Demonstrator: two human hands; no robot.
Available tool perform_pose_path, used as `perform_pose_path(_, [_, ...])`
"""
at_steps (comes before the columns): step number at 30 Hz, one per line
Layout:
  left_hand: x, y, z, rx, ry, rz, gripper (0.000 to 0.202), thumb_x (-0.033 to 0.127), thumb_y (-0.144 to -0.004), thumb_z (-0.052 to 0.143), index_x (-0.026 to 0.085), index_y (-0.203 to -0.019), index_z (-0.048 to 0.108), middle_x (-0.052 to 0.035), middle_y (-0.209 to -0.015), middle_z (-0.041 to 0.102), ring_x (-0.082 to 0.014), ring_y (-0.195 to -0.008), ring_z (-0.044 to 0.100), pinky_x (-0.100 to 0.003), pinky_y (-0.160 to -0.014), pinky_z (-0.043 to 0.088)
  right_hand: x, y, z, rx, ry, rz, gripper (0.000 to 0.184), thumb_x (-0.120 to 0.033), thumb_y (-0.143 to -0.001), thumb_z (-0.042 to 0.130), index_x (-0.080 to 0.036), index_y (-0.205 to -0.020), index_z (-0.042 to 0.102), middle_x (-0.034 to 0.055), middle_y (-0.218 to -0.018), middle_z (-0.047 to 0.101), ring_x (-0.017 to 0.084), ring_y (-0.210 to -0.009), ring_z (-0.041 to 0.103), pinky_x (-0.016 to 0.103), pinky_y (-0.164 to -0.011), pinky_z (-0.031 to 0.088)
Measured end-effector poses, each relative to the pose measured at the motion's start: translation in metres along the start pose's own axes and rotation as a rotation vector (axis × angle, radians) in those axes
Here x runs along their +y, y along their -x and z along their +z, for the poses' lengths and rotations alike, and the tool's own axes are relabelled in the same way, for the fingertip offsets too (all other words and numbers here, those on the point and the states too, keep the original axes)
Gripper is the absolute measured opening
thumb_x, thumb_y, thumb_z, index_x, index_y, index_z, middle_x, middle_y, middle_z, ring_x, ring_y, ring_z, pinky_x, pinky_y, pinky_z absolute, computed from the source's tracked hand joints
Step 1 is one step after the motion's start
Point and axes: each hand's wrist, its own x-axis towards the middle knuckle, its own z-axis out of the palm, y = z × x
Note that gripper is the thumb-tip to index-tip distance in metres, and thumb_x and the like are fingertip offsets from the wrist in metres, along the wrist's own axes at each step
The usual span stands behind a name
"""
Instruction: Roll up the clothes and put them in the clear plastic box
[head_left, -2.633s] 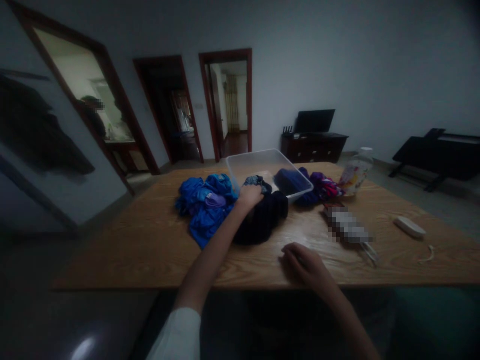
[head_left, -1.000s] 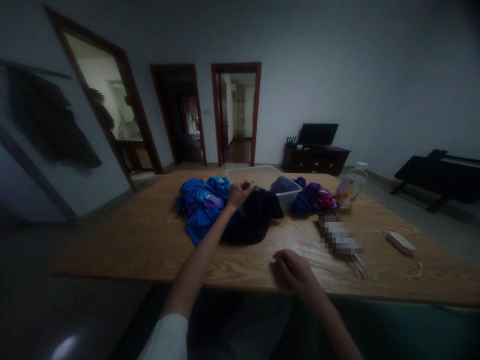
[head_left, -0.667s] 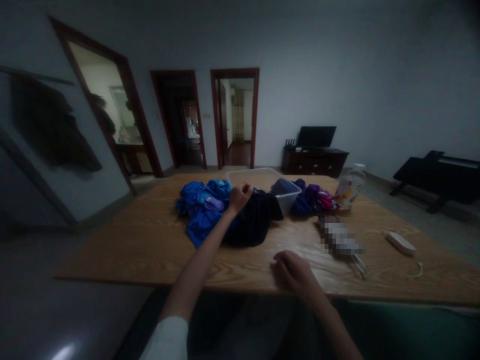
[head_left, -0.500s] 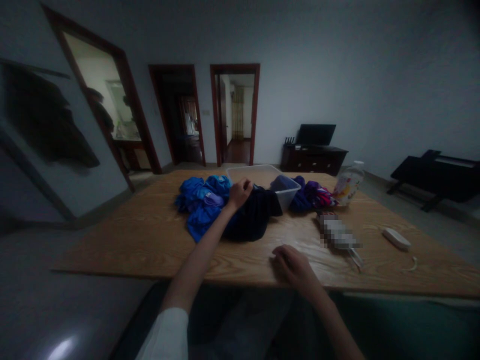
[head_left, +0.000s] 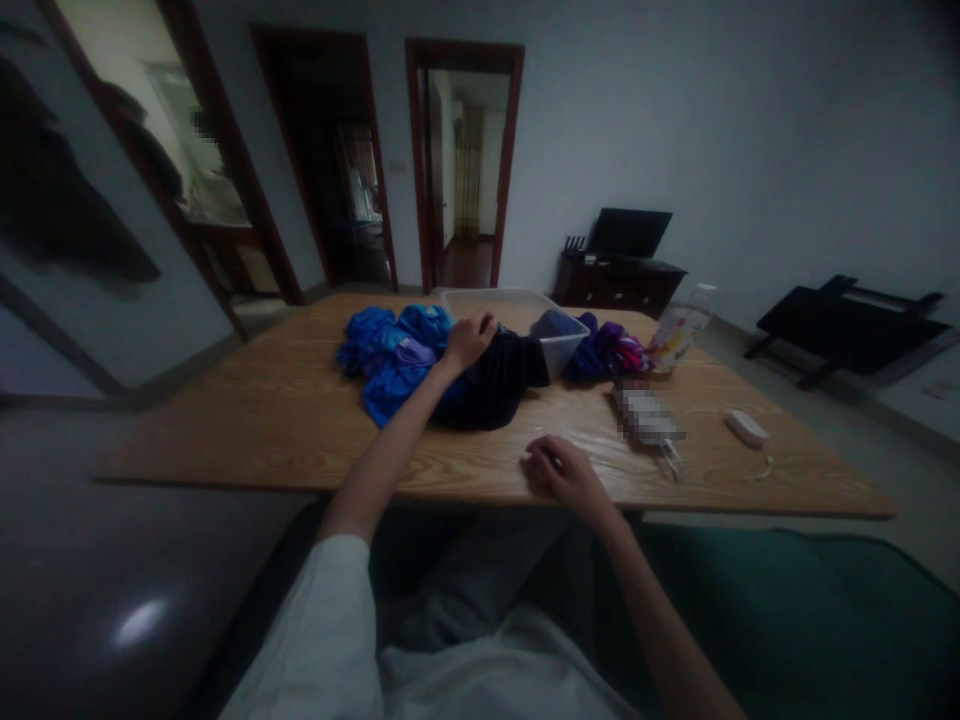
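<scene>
My left hand (head_left: pixel 471 338) hovers over or rests on a heap of dark cloth (head_left: pixel 495 385), its fingers curled into a loose fist; no held thing shows. Left of it lies a crumpled blue garment (head_left: pixel 390 350) with a lilac patch. Just behind the hand stands a clear plastic box (head_left: pixel 566 350), with dark blue cloth visible in its right end. My right hand (head_left: pixel 566 470) lies near the table's front edge, fingers loosely bent and apart, with nothing seen in them.
Purple and pink cloth (head_left: pixel 615 350) lies right of the box, beside a clear bottle (head_left: pixel 681 330). Nearer on the wooden table (head_left: pixel 225 430) are a blurred-out packet (head_left: pixel 646 415) and a small white case (head_left: pixel 746 428). A green seat (head_left: pixel 787 600) is below the edge.
My view has tilted down, so the table and things sit higher in the picture. Both hands stay in about the same places over the table, and the cloths have not visibly moved.
</scene>
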Motion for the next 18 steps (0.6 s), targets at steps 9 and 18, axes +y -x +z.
perform_pose_path(9, [0.0032,0.0010,-0.0014,-0.022,-0.029,-0.005,0.030,0.038,-0.106,0.045,0.019,-0.111,0.068,-0.0091,-0.108,0.075,-0.0232,-0.104,0.070,-0.028,-0.088,0.046,0.0017,-0.0010,0.0014,0.003,0.006,0.012,0.023,-0.034,-0.106,0.048,-0.022,-0.105,0.068,0.0055,-0.097,0.072,0.021,-0.091,0.065,0.033,-0.080,0.045])
perform_pose_path(18, [0.0033,0.0011,-0.0019,-0.037,-0.062,0.002,0.031,0.038,-0.107,0.044,0.019,-0.113,0.068,-0.0093,-0.107,0.075,-0.0236,-0.104,0.070,-0.029,-0.087,0.046,-0.0004,-0.0030,0.0000,-0.040,-0.067,0.031,0.024,-0.036,-0.106,0.051,-0.023,-0.105,0.070,0.0036,-0.098,0.073,0.020,-0.092,0.066,0.031,-0.083,0.046])
